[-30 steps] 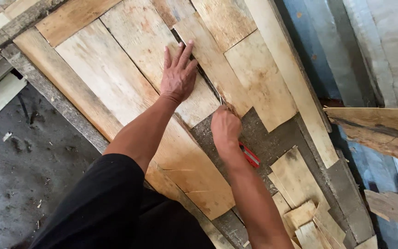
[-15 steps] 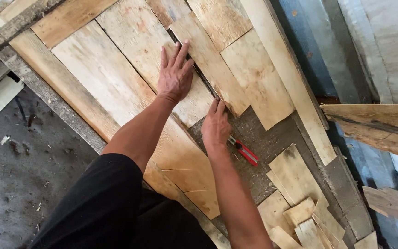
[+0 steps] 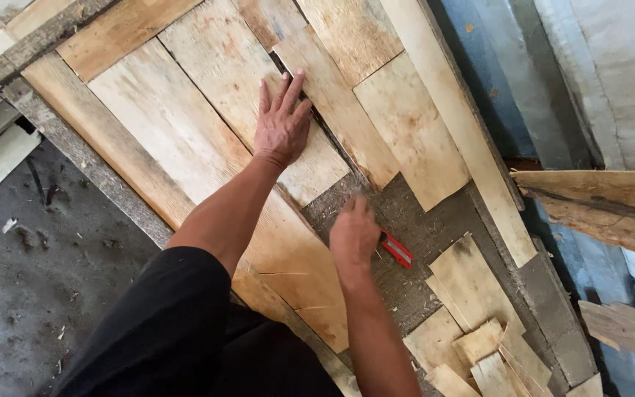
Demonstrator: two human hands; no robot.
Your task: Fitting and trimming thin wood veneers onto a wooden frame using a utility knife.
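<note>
Head view: your left hand (image 3: 282, 125) lay flat and open, pressing the pale thin veneer sheet (image 3: 207, 95). Your right hand (image 3: 354, 234), just below it, was closed on the red-handled utility knife (image 3: 397, 248); judged best drawn steadily along the sheet's edge, fingers clear.

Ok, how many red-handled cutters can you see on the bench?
1. The red cutter is in the right hand, over the bare grey board beside the veneer sheets. Others may lie hidden under the sheets.
</note>
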